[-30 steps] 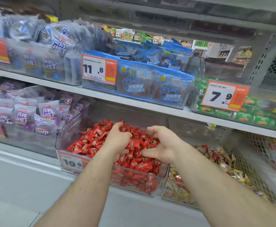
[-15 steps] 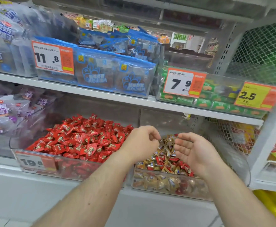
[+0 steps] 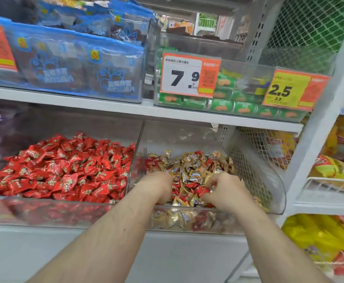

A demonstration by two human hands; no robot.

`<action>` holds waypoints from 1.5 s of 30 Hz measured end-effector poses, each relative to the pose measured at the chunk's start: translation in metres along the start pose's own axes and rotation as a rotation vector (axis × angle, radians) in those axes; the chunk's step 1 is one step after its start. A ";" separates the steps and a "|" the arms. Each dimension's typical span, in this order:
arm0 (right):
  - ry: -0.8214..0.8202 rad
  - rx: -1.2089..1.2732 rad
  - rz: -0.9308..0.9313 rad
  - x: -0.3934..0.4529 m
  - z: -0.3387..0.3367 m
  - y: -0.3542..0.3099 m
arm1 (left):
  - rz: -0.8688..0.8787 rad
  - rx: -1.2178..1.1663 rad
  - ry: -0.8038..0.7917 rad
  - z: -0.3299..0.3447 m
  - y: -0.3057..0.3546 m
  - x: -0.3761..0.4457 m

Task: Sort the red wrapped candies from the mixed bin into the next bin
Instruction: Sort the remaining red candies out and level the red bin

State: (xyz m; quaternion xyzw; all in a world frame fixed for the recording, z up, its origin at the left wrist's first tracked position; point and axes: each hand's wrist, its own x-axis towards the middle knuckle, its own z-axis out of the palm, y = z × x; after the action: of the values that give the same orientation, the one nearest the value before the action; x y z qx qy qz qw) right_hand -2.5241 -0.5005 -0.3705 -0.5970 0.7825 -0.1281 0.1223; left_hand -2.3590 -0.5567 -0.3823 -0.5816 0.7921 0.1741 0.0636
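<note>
- red wrapped candies are mixed in with gold ones in the mixed bin, the clear one on the right side of the lower shelf; a few red ones sit right at the front between both hands
- right hand is down in that bin, fingers curled and pinching a red candy at the tips
- left hand is in the same bin at its left side, fingers dug down into the pile, so can't tell if they're pinching anything or just curled
- next bin to the left touches the mixed one and is heaped with nothing but red candies
- shelf above has a bin of green packs with a 7.9 price tag and a yellow 2.5 tag, plus blue bags to the left
- yellow bags on the rack off to the right
</note>
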 end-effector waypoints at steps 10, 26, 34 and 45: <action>-0.061 0.128 0.028 0.009 -0.014 0.012 | -0.037 0.078 -0.094 0.004 -0.004 0.008; 0.148 0.306 0.096 0.014 -0.027 0.039 | -0.049 -0.167 0.166 -0.004 0.010 0.022; -0.136 -0.084 0.126 0.037 -0.007 0.037 | -0.008 0.062 -0.090 0.005 0.014 0.042; 0.165 0.535 0.131 0.014 -0.024 0.020 | -0.054 0.098 -0.080 0.011 0.003 0.038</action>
State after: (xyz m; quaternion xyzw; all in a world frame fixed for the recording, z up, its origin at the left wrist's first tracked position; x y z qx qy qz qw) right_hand -2.5537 -0.5080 -0.3550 -0.4794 0.7651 -0.3699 0.2190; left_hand -2.3748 -0.5866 -0.4037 -0.5915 0.7806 0.1564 0.1281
